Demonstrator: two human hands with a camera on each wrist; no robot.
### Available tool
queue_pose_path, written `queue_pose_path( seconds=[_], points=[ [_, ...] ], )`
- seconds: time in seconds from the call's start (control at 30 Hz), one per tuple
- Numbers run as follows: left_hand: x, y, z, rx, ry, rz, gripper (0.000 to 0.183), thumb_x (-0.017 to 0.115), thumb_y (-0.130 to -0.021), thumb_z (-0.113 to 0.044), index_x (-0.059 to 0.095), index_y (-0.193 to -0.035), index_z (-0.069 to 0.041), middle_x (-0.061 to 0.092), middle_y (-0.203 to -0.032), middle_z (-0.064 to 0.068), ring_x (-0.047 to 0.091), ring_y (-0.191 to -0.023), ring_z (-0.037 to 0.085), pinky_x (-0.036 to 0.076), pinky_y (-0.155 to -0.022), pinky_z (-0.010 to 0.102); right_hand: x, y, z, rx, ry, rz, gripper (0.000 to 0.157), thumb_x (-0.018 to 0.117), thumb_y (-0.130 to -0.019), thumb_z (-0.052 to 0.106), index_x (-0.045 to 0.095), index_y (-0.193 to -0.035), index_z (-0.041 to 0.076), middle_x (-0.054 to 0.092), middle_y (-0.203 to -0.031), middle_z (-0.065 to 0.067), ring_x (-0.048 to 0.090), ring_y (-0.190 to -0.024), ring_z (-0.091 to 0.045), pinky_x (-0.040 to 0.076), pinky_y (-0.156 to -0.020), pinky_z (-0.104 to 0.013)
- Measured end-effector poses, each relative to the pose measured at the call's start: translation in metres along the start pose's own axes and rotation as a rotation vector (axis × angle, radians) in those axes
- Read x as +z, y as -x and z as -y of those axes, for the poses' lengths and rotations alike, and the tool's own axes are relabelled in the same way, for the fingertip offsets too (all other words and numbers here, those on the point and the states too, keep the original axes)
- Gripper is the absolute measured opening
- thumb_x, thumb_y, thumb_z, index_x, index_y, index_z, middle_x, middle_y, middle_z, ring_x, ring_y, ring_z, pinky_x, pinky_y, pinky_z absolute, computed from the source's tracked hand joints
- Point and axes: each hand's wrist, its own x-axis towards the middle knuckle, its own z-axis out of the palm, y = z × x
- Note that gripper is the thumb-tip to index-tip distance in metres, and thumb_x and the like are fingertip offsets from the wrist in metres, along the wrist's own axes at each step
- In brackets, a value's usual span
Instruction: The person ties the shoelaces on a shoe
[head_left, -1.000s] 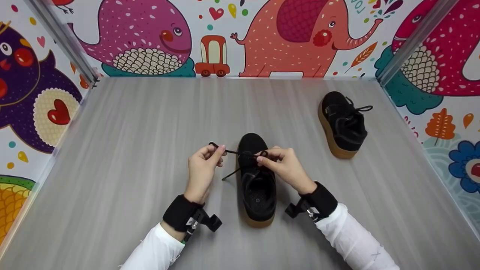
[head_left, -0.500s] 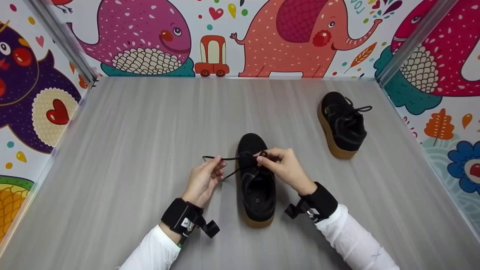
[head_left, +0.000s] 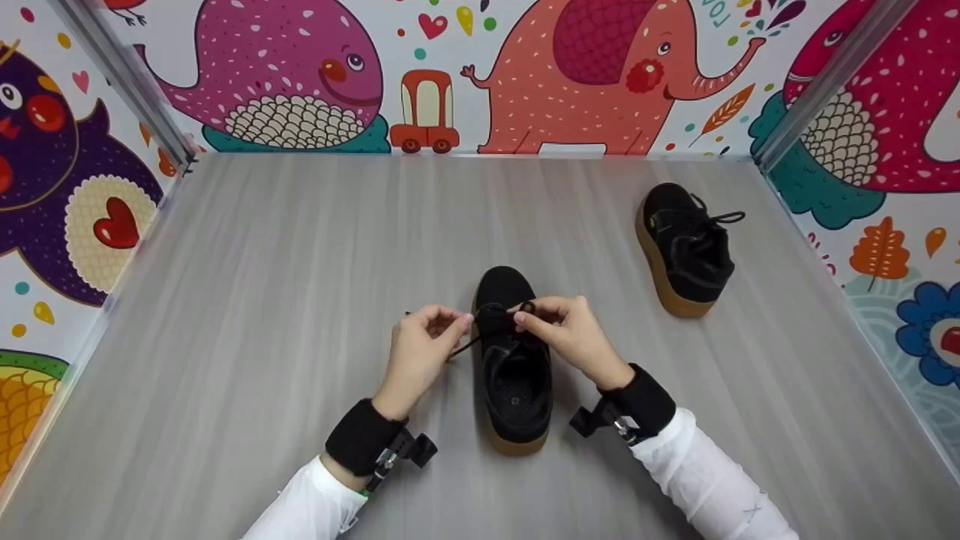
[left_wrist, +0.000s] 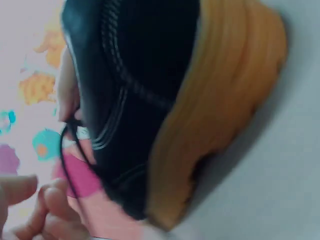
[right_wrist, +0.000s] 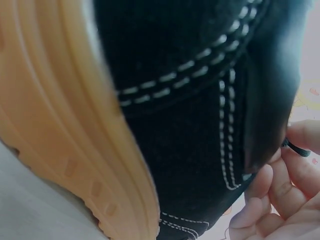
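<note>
A black shoe [head_left: 504, 289] with a tan gum sole stands in the middle, toe pointing away. My right hand [head_left: 566, 326] pinches a loop of its black shoelace [head_left: 528, 307] over the shoe's right side. In the right wrist view, a bit of lace [right_wrist: 298, 149] sticks out between thumb and fingers. My left hand [head_left: 424, 349] is at the shoe's left edge, thumb and fingers bent, tips close together. In the left wrist view, a strand of lace [left_wrist: 70, 182] passes beside those fingertips; whether they grip it cannot be made out. A lace end shows behind that hand.
A second black shoe [head_left: 686, 251], its laces tied in a bow, stands at the back right. The grey wood-grain surface [head_left: 315, 247] is bounded by printed panels [head_left: 292, 75] at the back and on both sides.
My left hand first lowered the drawn-out lace, then moved right along it to the shoe's edge. My right hand keeps its hold on the loop, and the shoes stay put.
</note>
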Motion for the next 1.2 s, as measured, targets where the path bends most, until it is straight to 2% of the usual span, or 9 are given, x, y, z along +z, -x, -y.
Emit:
queue_pose_path(
  seconds=[0.13,0.2,0.27,0.33,0.5,0.67,0.97,1.2],
  points=[
    [0.001,-0.003,-0.014,0.32,-0.231,-0.03,0.009,0.07,-0.086,-0.014,0.07,-0.088,-0.006,0.067,-0.079,0.001,0.058,-0.065,0.009,0.047,-0.056,0.021,0.0,0.0,0.0,0.001,0.0,0.004,0.016,0.062,-0.09,0.004,0.07,-0.096,-0.008,0.069,-0.083,-0.021,0.065,-0.073,-0.014,0.048,-0.061,-0.016],
    [0.003,-0.004,-0.018,0.446,-0.319,-0.036,0.006,0.07,-0.085,-0.011,0.07,-0.087,-0.005,0.066,-0.08,0.003,0.059,-0.068,0.011,0.048,-0.058,0.022,0.0,0.0,0.0,-0.001,-0.003,0.004,0.016,0.062,-0.09,0.004,0.07,-0.096,-0.008,0.069,-0.083,-0.021,0.065,-0.073,-0.013,0.048,-0.061,-0.016],
    [0.007,-0.005,-0.021,0.537,-0.392,-0.036,0.005,0.07,-0.084,-0.009,0.07,-0.087,-0.005,0.065,-0.082,0.004,0.06,-0.072,0.013,0.05,-0.062,0.023,0.0,0.0,0.0,-0.003,-0.011,0.005,0.016,0.062,-0.09,0.003,0.07,-0.096,-0.009,0.069,-0.084,-0.022,0.065,-0.073,-0.011,0.048,-0.061,-0.016],
    [0.01,-0.006,-0.022,0.592,-0.45,-0.028,0.004,0.07,-0.084,-0.008,0.07,-0.087,-0.005,0.065,-0.085,0.004,0.061,-0.077,0.015,0.052,-0.067,0.024,0.0,0.0,0.001,-0.006,-0.016,0.007,0.016,0.062,-0.09,0.003,0.07,-0.096,-0.009,0.069,-0.085,-0.023,0.065,-0.074,-0.01,0.049,-0.062,-0.016],
    [0.018,-0.007,-0.023,0.644,-0.565,0.008,0.007,0.07,-0.084,-0.008,0.071,-0.09,-0.005,0.064,-0.088,0.004,0.06,-0.083,0.017,0.051,-0.073,0.026,0.0,0.0,0.001,-0.011,-0.017,0.008,0.016,0.062,-0.089,0.003,0.07,-0.097,-0.009,0.069,-0.088,-0.023,0.065,-0.074,-0.01,0.049,-0.062,-0.016],
    [0.021,-0.009,-0.017,0.63,-0.627,0.017,0.008,0.071,-0.083,-0.008,0.071,-0.091,-0.005,0.063,-0.087,0.004,0.06,-0.083,0.017,0.051,-0.073,0.026,0.0,0.001,0.002,-0.016,-0.012,0.006,0.016,0.062,-0.089,0.003,0.069,-0.097,-0.009,0.069,-0.087,-0.023,0.065,-0.075,-0.011,0.05,-0.063,-0.016],
    [0.019,-0.01,-0.014,0.601,-0.618,-0.013,0.004,0.07,-0.085,-0.01,0.07,-0.086,-0.006,0.062,-0.086,0.004,0.059,-0.082,0.017,0.051,-0.072,0.028,0.0,0.001,0.001,-0.027,-0.027,0.008,0.016,0.062,-0.09,0.002,0.069,-0.097,-0.01,0.068,-0.086,-0.023,0.066,-0.076,-0.014,0.051,-0.065,-0.018],
    [0.018,-0.01,-0.023,0.598,-0.555,-0.022,0.004,0.069,-0.086,-0.009,0.071,-0.088,-0.007,0.065,-0.085,0.004,0.06,-0.08,0.017,0.051,-0.07,0.027,0.0,0.001,0.0,-0.026,-0.037,0.004,0.015,0.061,-0.09,0.001,0.069,-0.096,-0.011,0.068,-0.086,-0.025,0.065,-0.075,-0.012,0.05,-0.064,-0.018]
  ],
)
